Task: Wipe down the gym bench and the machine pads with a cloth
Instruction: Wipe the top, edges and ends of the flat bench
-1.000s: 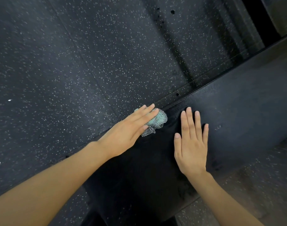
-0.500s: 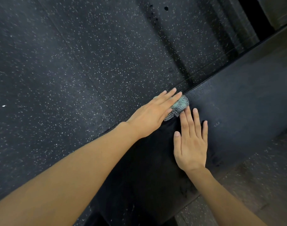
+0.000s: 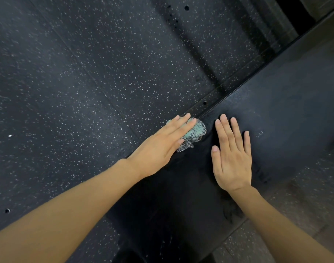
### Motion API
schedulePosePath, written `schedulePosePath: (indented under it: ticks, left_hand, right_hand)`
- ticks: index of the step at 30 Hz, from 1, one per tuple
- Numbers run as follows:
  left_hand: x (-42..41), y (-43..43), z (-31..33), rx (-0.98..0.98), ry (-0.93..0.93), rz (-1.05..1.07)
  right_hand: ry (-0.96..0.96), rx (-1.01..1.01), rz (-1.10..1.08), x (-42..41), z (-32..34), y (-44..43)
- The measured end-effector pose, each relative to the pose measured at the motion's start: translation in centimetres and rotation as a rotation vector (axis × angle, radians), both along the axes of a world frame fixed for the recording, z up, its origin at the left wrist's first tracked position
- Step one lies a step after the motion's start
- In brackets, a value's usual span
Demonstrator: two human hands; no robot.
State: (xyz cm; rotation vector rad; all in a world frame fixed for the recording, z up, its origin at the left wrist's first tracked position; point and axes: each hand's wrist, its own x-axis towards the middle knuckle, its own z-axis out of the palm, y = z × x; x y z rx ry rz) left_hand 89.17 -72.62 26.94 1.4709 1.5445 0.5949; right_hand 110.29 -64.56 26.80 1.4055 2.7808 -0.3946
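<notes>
Teal cloth (image 3: 196,130) under left hand (image 3: 161,148) (flat)

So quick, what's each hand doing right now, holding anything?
Left hand: open, straight fingers pressing the cloth onto the bench.
Right hand: open, flat on the bench, holding nothing.

Crumpled teal cloth (image 3: 196,130) at black bench (image 3: 279,114) edge

matt black grained bench pad (image 3: 276,118), coarse teal-and-grey mesh-weave cloth (image 3: 195,130), white-speckled matt rubbery-looking floor (image 3: 86,82)
</notes>
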Motion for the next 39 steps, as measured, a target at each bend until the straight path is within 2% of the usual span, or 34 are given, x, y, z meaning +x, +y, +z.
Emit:
schedulePosePath:
  ticks: [9,26,39]
  left_hand:
    - [-1.9,-5.0,0.4,-0.067,0.005,-0.015]
    - [1.2,3.3,-0.7,-0.014,-0.072,0.067]
    - [-0.8,-4.8,0.2,-0.073,-0.004,0.115]
  right_hand:
    - [-0.001,-0.009,-0.001,0.1,-0.1,-0.1]
    - [0.003,0.022,0.003,0.2,-0.3,0.0]
    - [-0.010,0.006,0.004,0.2,-0.3,0.1]
